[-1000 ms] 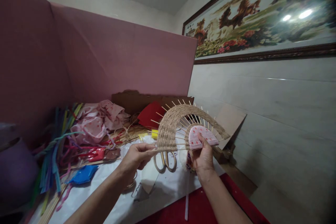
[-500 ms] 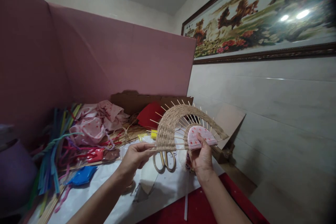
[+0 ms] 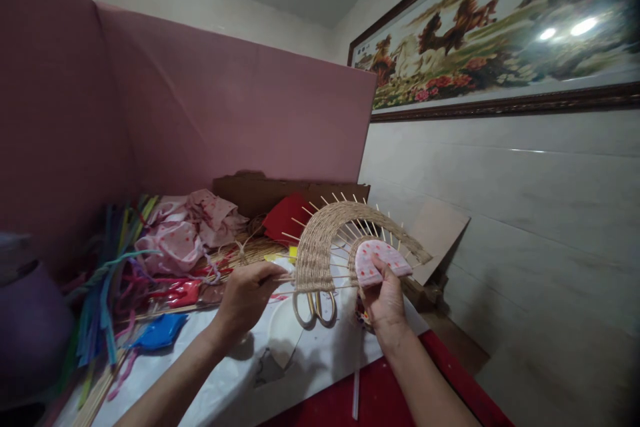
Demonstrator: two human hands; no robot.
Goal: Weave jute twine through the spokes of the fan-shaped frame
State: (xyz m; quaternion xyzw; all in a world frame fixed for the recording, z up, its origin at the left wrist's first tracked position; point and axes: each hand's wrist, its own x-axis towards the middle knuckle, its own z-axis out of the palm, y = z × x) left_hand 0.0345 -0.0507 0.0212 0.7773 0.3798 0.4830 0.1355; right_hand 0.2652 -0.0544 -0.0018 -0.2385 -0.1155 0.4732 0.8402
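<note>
A half-round woven fan [image 3: 316, 247] of tan cord on thin pale sticks is held above the table. At its centre is a pink half-disc [image 3: 369, 268] of cloth with red dots. My right hand [image 3: 385, 303] grips this half-disc, thumb on top and fingers hidden beneath. At the fan's left edge, my left hand [image 3: 253, 297] is closed, with thumb and fingers pinched on the end of a thin stick [image 3: 286, 278]. Stick tips stick out past the curved woven band. Below the fan, gold-handled scissors [image 3: 314, 312] lie partly hidden.
Pink spotted cloth [image 3: 173, 243], coloured pipe cleaners [image 3: 95, 293], a blue packet [image 3: 161, 332] and red fabric [image 3: 285, 217] crowd the left and back. A clear stick [image 3: 356, 380] lies at the front of the white sheet [image 3: 200, 387]. A pink partition [image 3: 240, 107] stands behind.
My left hand has shifted slightly left and up along the fan's edge and turned, its back now facing me more. The fan has tipped slightly; my right hand keeps its grip.
</note>
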